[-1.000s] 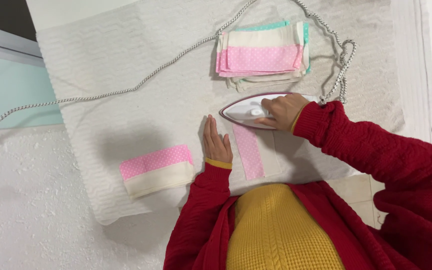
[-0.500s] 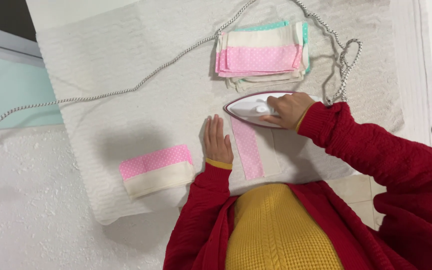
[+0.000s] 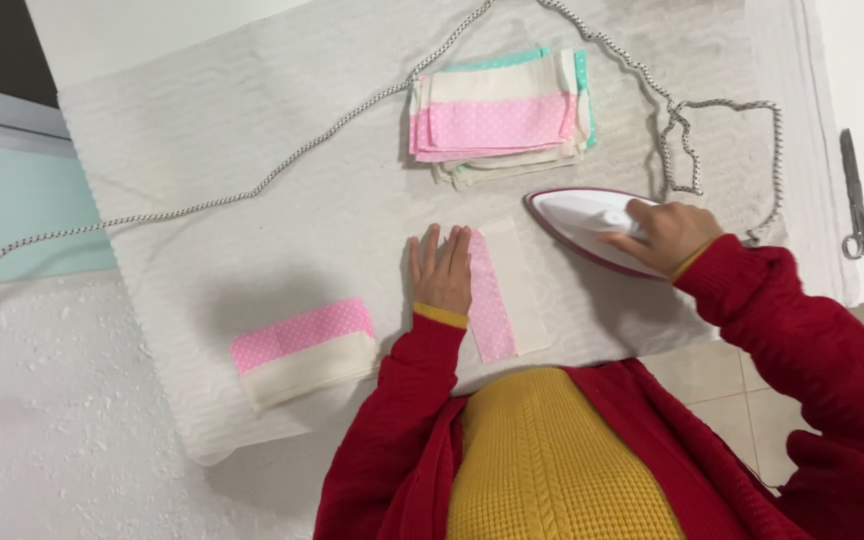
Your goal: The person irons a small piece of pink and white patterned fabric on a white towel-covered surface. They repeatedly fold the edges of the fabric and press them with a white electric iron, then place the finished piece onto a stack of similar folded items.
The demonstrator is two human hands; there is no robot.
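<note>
My right hand (image 3: 664,234) grips the handle of a white iron (image 3: 580,220) with a dark red rim, resting on the white padded cloth (image 3: 252,120) to the right of a pink-and-cream fabric piece (image 3: 507,288). My left hand (image 3: 441,268) lies flat, fingers spread, on the left edge of that piece. The iron stands apart from the fabric piece.
A stack of folded pink, cream and teal fabric pieces (image 3: 500,117) lies beyond the hands. Another folded pink-and-cream piece (image 3: 304,350) sits at the left. The iron's braided cord (image 3: 282,170) runs across the cloth and coils at the right. Scissors (image 3: 857,200) lie at far right.
My right hand has slid the iron off the fabric piece to the right. My left hand has stayed on the piece.
</note>
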